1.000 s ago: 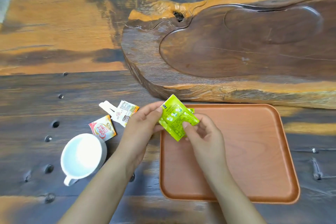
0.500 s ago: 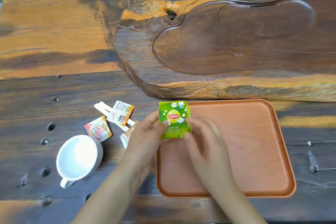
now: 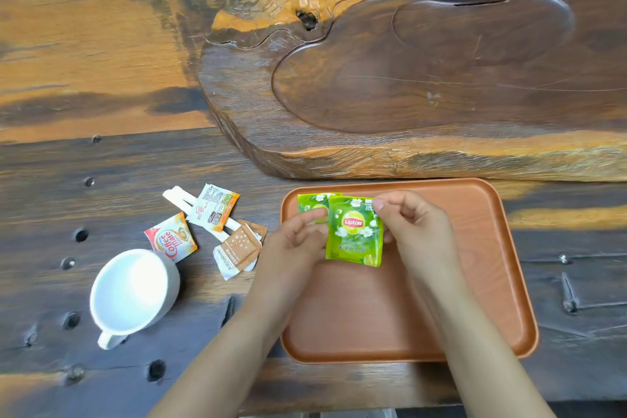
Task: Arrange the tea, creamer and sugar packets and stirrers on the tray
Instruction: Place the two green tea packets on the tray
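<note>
Two green Lipton tea packets sit over the far-left corner of the brown tray [image 3: 475, 282]. My right hand [image 3: 414, 231] pinches the front tea packet [image 3: 354, 231] at its top right corner. My left hand [image 3: 295, 241] holds the rear tea packet [image 3: 310, 204], which the front one partly overlaps. Left of the tray, on the table, lie a Coffee-mate creamer packet [image 3: 171, 237], a second creamer packet [image 3: 213, 207] turned back side up, brown sugar packets [image 3: 239, 249] and white stirrers [image 3: 179, 197] partly under the packets.
A white mug [image 3: 132, 292] stands at the near left, handle toward me. A large carved wooden slab [image 3: 424, 78] rises just behind the tray. The dark plank table [image 3: 101, 163] has several bolt holes.
The tea packets were turned face up and separated into two, fanned apart over the tray's far-left corner. The view shifted slightly, now revealing the sugar packets.
</note>
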Available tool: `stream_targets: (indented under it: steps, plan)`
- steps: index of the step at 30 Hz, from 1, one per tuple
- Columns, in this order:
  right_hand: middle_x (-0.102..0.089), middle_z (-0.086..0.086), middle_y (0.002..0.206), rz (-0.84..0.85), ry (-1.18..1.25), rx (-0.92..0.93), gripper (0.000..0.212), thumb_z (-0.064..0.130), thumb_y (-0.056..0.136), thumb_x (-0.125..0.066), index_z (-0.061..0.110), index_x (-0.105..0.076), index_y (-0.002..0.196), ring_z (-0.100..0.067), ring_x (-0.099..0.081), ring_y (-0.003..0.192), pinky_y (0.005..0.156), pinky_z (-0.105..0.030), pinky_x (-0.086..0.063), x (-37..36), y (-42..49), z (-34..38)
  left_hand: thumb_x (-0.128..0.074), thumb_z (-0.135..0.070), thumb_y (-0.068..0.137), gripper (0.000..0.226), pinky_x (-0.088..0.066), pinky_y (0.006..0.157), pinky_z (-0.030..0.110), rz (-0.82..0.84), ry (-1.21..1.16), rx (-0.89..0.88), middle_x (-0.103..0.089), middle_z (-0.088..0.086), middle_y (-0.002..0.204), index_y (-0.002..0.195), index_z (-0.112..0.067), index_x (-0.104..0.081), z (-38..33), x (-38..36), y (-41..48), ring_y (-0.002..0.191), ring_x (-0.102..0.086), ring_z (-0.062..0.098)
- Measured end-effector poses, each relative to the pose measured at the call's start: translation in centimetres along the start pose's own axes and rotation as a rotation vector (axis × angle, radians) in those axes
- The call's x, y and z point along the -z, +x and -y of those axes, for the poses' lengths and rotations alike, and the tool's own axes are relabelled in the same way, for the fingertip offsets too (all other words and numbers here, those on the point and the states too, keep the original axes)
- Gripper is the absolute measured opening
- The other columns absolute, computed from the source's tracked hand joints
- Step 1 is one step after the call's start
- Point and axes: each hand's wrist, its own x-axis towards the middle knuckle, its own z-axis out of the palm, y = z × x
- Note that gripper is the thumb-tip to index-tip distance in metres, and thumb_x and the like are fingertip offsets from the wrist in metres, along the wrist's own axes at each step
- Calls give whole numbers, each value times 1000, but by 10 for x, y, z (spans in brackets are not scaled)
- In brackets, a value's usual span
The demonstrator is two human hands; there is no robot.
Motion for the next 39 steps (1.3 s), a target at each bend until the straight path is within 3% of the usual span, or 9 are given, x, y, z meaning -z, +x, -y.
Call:
stream_targets:
  steps: [2,4,7,9,16,19,22,39]
  plan:
    - [-62,1,66,-32,-60,-19,19,4,87,-60,17,-63,73,7,-52,42,41,-7,-40,5,8,-3,-56,-8,87,26,-47,82,11,-158,434,-227,-72,1,103,111,-16,-63,8,3,7,92,-66,10]
    - [-62,0,64,-44,-128,-33,19,5,87,-61,17,-63,72,5,-52,42,45,-8,-42,6,18,-7,-58,-9,85,30,-39,86,15,-239,818,-433,-70,1,111,113,-17,-64,13,6,12,99,-62,15]
    - [-63,1,68,-89,-378,22,12,11,86,-62,17,-65,76,-10,-58,61,64,-25,-45,0,32,-16,-60,-8,81,33,-31,98,23,-165,1050,-525,-65,4,120,114,-12,-64,23,5,22,114,-54,24]
    - [-62,2,71,-147,-589,101,8,14,85,-60,16,-65,79,-20,-60,73,67,-28,-42,-4,35,-19,-61,-11,81,34,-33,102,30,-137,1121,-521,-62,6,123,115,-11,-64,28,3,25,118,-50,26]
    - [-59,-13,108,-227,-942,337,26,19,87,-59,9,-59,111,-33,-52,104,86,-40,-44,-2,21,-27,-63,-10,80,33,-41,99,39,-154,1167,-559,-62,12,120,112,-6,-64,33,2,29,117,-51,31]
    - [-60,-9,119,-51,-1012,520,34,19,86,-62,10,-59,119,-28,-52,112,95,-37,-41,-1,12,-33,-63,-10,80,32,-41,100,39,-146,1170,-563,-62,12,121,112,-6,-64,32,2,28,116,-51,31]
    - [-58,-9,129,124,-1100,548,38,20,87,-62,9,-58,123,-29,-52,119,101,-39,-42,0,12,-43,-63,-10,81,32,-42,99,40,-145,1177,-565,-62,13,120,112,-5,-64,32,1,28,115,-52,32]
    - [-62,-14,123,144,-1155,694,40,17,79,-72,5,-63,116,-34,-58,113,92,-42,-49,8,22,-53,-66,-8,79,30,-48,90,39,-164,1194,-597,-64,14,116,109,-3,-65,33,2,29,110,-56,32]
